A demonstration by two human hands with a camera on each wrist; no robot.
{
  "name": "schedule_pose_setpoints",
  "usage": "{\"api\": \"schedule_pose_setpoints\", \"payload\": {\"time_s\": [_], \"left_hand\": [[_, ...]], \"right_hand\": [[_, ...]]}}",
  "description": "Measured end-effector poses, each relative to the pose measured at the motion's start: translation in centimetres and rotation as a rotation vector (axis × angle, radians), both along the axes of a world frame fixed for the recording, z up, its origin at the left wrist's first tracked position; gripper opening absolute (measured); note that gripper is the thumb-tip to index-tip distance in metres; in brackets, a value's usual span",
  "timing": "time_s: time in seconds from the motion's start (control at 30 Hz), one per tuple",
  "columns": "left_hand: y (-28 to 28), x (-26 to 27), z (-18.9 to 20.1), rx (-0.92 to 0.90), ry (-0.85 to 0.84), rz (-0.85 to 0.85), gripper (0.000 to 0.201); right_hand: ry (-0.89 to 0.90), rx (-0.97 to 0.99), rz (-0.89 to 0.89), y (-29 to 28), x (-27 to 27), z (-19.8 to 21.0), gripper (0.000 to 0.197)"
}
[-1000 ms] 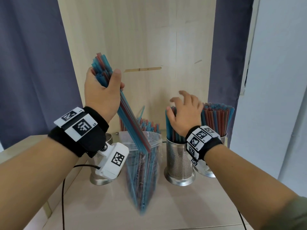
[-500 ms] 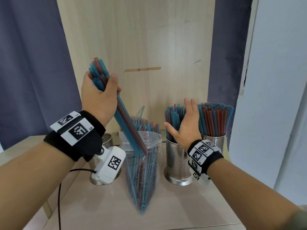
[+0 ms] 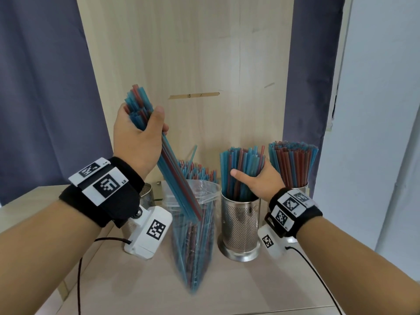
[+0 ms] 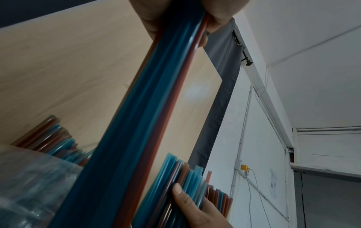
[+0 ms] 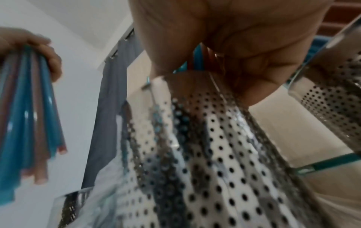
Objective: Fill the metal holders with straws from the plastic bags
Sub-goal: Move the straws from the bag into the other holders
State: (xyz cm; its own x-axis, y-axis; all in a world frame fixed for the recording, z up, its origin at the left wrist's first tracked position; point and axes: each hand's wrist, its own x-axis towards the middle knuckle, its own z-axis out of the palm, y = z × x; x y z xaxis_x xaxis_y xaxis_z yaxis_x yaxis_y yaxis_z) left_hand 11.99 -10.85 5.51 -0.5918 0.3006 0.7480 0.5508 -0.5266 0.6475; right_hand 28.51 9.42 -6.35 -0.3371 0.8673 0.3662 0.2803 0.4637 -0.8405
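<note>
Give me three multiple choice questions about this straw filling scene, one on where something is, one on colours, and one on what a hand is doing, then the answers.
1. Where is the plastic bag?
A. left of the middle metal holder
B. behind the curtain
C. on the floor

2. What colours are the straws in the left hand?
A. green and yellow
B. blue and red
C. all white

3. What is the right hand doing?
A. hanging idle
B. lifting the bag
C. wrapped around the straws standing in the middle holder

Answers:
1 A, the bag stands on the table just left of that holder.
2 B, the held bundle shows blue and red.
3 C, thumb and palm close on those straws.
</note>
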Motion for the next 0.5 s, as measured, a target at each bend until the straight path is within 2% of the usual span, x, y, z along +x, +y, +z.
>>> {"api": "schedule_pose_setpoints", "payload": {"time_s": [0.07, 0.17, 0.33, 0.43, 0.5], "left_hand": [[0.2, 0.1, 0.0, -0.005, -0.008, -0.001, 0.015], [0.6, 0.4, -0.1, -0.012, -0.031, -0.027, 0.016], [1.2, 1.3, 0.2, 0.009, -0.062, -0.075, 0.015], [1.7, 1.9, 0.4, 0.010, -0.076, -0.110, 0.015], [2.1, 2.3, 0.4, 0.003, -0.084, -0.124, 0.015]], "right_hand": [[0.024, -0.001, 0.016, -0.2, 0.5, -0.2, 0.094], [0.118, -0.016, 0.141, -0.4, 1.0, -0.5, 0.080], [0.173, -0.058, 0.247, -1.5, 1.2, -1.8, 0.107], [0.311, -0.095, 0.230, -2.0, 1.0, -1.9, 0.100], [0.423, -0.140, 0.214, -2.2, 1.0, -1.8, 0.108]]}}
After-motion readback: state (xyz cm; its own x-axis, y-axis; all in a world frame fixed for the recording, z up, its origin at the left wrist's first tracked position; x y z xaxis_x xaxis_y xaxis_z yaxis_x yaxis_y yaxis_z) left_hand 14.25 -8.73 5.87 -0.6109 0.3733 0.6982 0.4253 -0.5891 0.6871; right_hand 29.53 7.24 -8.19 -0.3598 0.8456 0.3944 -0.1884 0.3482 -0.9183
